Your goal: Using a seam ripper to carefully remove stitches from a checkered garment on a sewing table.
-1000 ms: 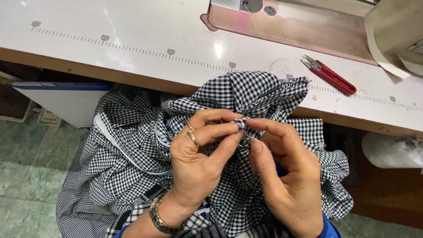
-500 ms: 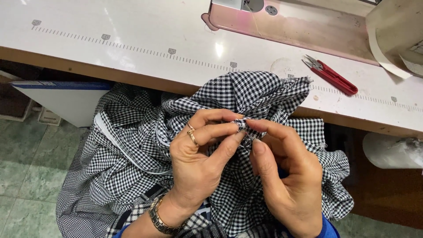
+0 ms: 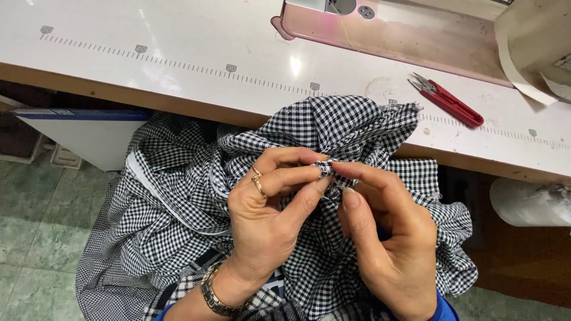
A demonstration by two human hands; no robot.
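A black-and-white checked garment [image 3: 178, 208] is bunched in my lap, and part of it rests on the table's front edge. My left hand [image 3: 267, 220], with two rings and a metal watch, pinches a small fold of the checked cloth between thumb and fingers. My right hand [image 3: 386, 238] pinches the same fold from the right, fingertips meeting the left hand's. The pinched bit of cloth [image 3: 326, 169] shows between the fingertips.
A white sewing table [image 3: 178, 65] with a printed ruler scale runs across the top. Red thread snips [image 3: 447, 101] lie on it at the right. The pale pink base of a sewing machine [image 3: 392, 30] stands at the back. A green tiled floor [image 3: 30, 226] lies at the left.
Both hands stay pinched on the same fold of cloth; the fingertips shift only slightly.
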